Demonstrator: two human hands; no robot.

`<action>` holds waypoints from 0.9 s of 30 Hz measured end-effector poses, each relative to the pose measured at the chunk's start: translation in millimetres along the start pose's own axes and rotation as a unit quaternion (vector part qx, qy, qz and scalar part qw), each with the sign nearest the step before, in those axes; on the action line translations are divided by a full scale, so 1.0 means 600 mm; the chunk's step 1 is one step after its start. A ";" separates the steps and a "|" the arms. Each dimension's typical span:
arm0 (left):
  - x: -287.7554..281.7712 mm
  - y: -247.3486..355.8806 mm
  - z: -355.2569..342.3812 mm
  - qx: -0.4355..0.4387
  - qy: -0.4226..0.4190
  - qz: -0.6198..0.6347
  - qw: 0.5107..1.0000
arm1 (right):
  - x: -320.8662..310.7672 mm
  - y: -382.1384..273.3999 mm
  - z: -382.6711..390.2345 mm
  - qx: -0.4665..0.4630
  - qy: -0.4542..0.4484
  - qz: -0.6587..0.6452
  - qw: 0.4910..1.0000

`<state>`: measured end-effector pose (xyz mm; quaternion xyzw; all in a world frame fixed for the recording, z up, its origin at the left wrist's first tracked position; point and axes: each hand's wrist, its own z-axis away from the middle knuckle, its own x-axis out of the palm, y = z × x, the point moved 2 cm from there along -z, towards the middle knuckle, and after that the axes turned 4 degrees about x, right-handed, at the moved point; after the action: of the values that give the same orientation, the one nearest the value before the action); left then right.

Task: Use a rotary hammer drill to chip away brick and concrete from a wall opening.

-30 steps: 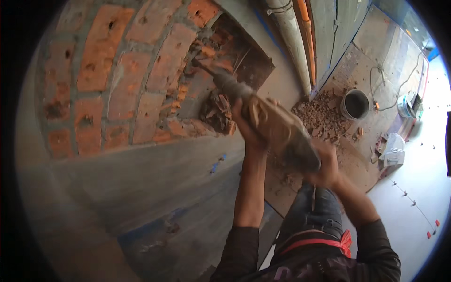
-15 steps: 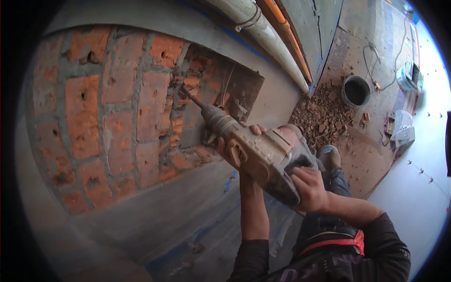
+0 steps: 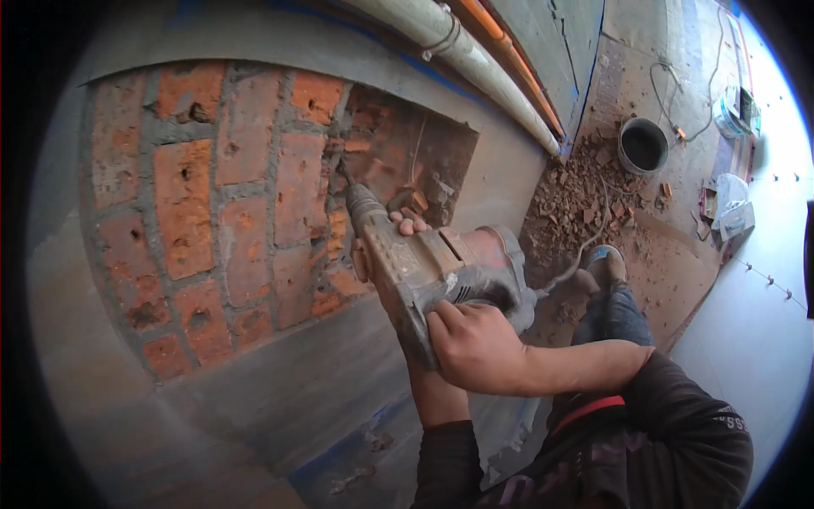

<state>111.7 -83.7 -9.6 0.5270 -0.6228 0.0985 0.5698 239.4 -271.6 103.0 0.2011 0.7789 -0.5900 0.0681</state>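
A dusty rotary hammer points up and left at an exposed brick wall. Its bit meets the broken brick edge at the left side of a recess; the very tip is hard to make out. My left hand is wrapped round the front of the tool from beneath, with only some fingertips showing over the top. At the rear, my right hand is closed on the handle. Loose brick pieces lie in the recess beside the tool's nose.
A pale pipe and an orange pipe run along the upper wall. Brick rubble covers the floor around a dark bucket. The tool's cord trails across it near my shoe. A white tub stands farther right.
The hammer's body and my right hand have swung left and down, and less of the bit shows. Loose brick pieces now show by the nose, and the cord has come into view.
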 end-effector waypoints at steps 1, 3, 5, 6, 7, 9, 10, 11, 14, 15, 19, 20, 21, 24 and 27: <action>0.005 0.011 -0.003 -0.025 -0.031 0.001 0.999 | -0.003 -0.012 0.009 -0.010 -0.004 -0.008 1.000; 0.026 -0.011 -0.007 -0.134 0.067 0.028 0.988 | -0.033 0.048 0.016 -0.008 0.011 0.013 1.000; 0.070 -0.046 0.014 -0.109 0.164 -0.009 0.980 | -0.059 0.047 0.068 -0.003 0.017 -0.037 0.999; 0.092 -0.071 0.022 -0.085 0.248 -0.047 0.964 | -0.076 0.059 0.087 -0.005 0.037 -0.047 0.998; 0.113 -0.088 0.021 -0.078 0.269 -0.089 0.956 | -0.082 0.066 0.106 0.006 0.035 -0.059 0.998; 0.132 -0.115 0.025 -0.101 0.297 -0.091 0.945 | -0.094 0.103 0.123 0.016 0.037 -0.064 0.997; 0.135 -0.129 0.029 -0.125 0.324 -0.090 0.934 | -0.096 0.114 0.132 0.003 0.042 -0.072 0.997; 0.132 -0.139 0.021 -0.107 0.305 -0.101 0.941 | -0.097 0.121 0.138 -0.009 0.048 -0.080 0.996; 0.139 -0.133 0.031 -0.101 0.271 -0.136 0.948 | -0.107 0.137 0.153 -0.036 0.049 -0.109 0.992; 0.139 -0.129 0.028 -0.104 0.271 -0.138 0.947 | -0.108 0.138 0.150 -0.035 0.052 -0.112 0.992; 0.135 -0.116 0.004 -0.083 0.249 -0.126 0.957 | -0.106 0.132 0.124 -0.049 0.049 -0.114 0.991; 0.135 -0.113 0.000 -0.097 0.217 -0.104 0.966 | -0.101 0.129 0.120 -0.043 0.042 -0.107 0.992; 0.135 -0.111 -0.002 -0.093 0.238 -0.078 0.964 | -0.098 0.129 0.120 -0.039 0.046 -0.108 0.992; 0.108 -0.091 0.024 -0.097 0.201 -0.111 0.968 | -0.089 0.147 0.120 -0.044 0.030 -0.098 0.994; 0.109 -0.120 0.027 -0.115 0.265 -0.108 0.951 | -0.092 0.164 0.141 -0.047 0.035 -0.109 0.992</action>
<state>170.3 -161.6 3.8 0.4771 -0.3962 0.1004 0.7780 317.5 -342.5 9.5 0.1318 0.8252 -0.5491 -0.0148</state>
